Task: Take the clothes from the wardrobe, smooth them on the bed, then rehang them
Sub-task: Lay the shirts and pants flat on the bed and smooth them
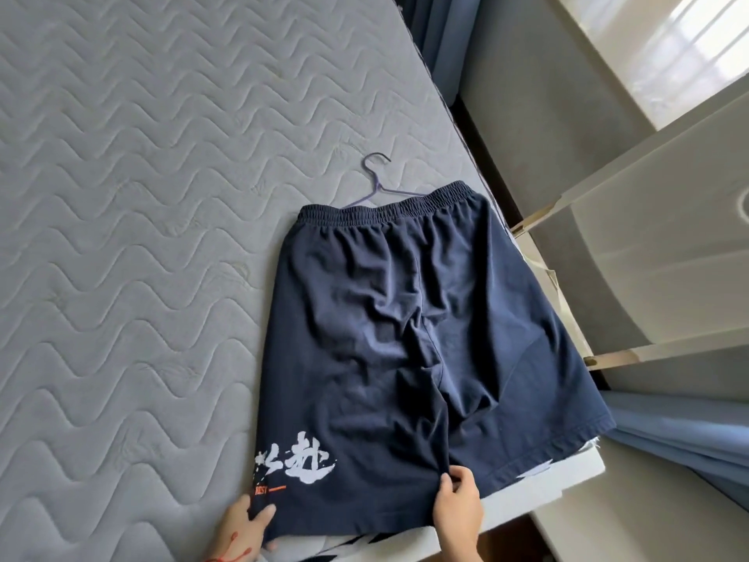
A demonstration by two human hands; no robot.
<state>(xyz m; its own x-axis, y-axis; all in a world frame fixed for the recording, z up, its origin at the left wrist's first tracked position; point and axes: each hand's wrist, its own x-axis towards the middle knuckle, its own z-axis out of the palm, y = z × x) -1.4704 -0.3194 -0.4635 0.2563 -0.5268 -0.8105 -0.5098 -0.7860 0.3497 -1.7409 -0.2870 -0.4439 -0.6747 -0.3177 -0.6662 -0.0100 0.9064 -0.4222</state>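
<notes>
A grey quilted mattress with wavy stitching fills the view from nine to twelve o'clock. Blue curtains hang at four o'clock and again at the top near one o'clock. White wardrobe doors stand open at three o'clock, and sunlight falls bright across a pale panel at two o'clock.

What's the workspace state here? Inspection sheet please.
Surface: grey quilted mattress, bare.
Job's things: navy shorts lying flat near the mattress edge, creased in the middle; hanger beside the waistband, partly under it.
Clutter: patterned fabric under the shorts' hem.
Grips: left hand pinching the printed leg's hem; right hand pinching the hem at the inner leg.
Cables: nothing seen.
Surroundings: white wardrobe doors open, blue curtain.
</notes>
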